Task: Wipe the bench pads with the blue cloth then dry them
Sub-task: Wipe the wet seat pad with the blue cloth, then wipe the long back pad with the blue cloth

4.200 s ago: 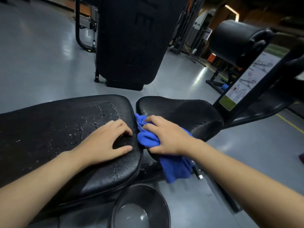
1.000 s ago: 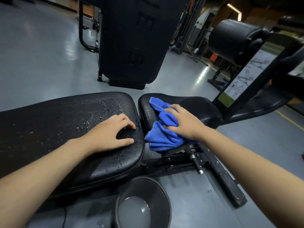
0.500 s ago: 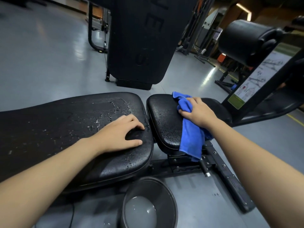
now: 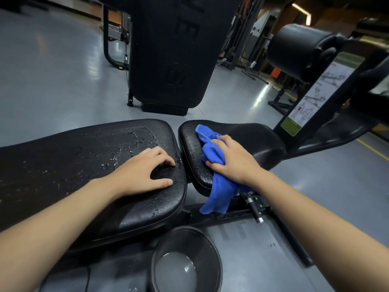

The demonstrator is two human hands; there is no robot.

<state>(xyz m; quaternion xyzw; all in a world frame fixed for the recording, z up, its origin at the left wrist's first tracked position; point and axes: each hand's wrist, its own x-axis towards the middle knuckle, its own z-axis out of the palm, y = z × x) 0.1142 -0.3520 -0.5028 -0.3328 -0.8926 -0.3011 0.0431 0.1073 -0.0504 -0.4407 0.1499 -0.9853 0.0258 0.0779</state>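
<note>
Two black bench pads lie side by side. The long back pad (image 4: 73, 161) on the left carries water drops near its right end. My left hand (image 4: 143, 171) rests flat on that end, fingers spread, holding nothing. The smaller seat pad (image 4: 259, 142) is on the right, its near left side beaded with water. My right hand (image 4: 233, 163) presses the bunched blue cloth (image 4: 212, 152) onto the seat pad's left half, and a tail of the cloth hangs over the pad's front edge.
A dark bowl (image 4: 187, 262) with water stands on the grey floor below the gap between the pads. The bench frame and an adjustment pin (image 4: 253, 209) run under the seat. A large black machine (image 4: 170, 53) stands behind, and a roller pad (image 4: 294, 49) with an instruction placard (image 4: 315, 95) at right.
My right hand has drawn the blue cloth back toward me and left across the seat pad within the last half second. My left hand stays planted on the back pad.
</note>
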